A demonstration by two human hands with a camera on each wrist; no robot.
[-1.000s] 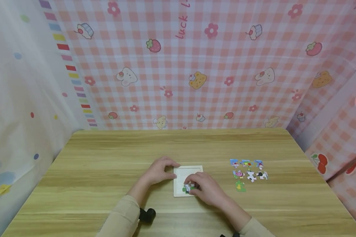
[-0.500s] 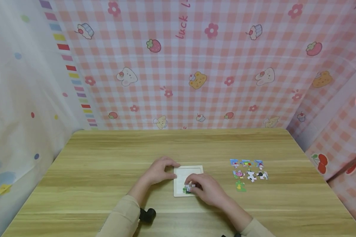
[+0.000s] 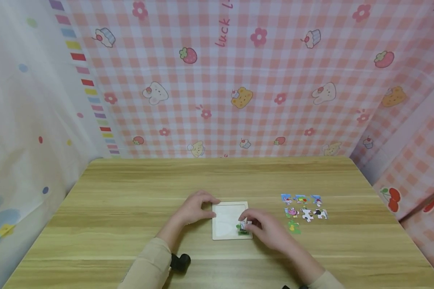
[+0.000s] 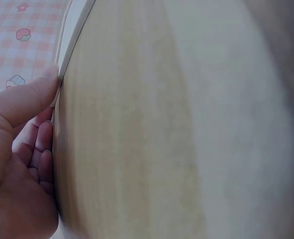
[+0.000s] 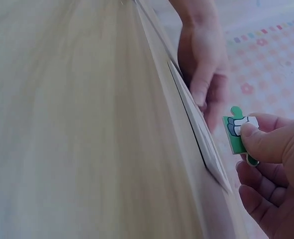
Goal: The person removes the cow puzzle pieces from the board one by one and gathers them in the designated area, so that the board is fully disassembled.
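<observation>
A square white puzzle tray (image 3: 226, 237) with a raised rim lies flat on the wooden table. At its left edge my left hand (image 3: 197, 208) holds the rim, index finger by the far corner and thumb lower down the side. The left wrist view shows that thumb (image 4: 32, 97) against the tray's edge. My right hand (image 3: 265, 228) pinches a green jigsaw piece (image 5: 236, 133) with a white and grey print between thumb and fingers. In the head view the piece is tilted over the tray's near right corner.
Several loose jigsaw pieces (image 3: 306, 214) lie in rough rows on the table right of the tray, one of them a green piece with a yellow print (image 3: 294, 227). A pink checked cloth (image 3: 217, 120) hangs behind the table's far edge.
My right hand has moved right with the green jigsaw piece, from the tray's lower middle to its near right corner. The left hand and the tray stay in place.
</observation>
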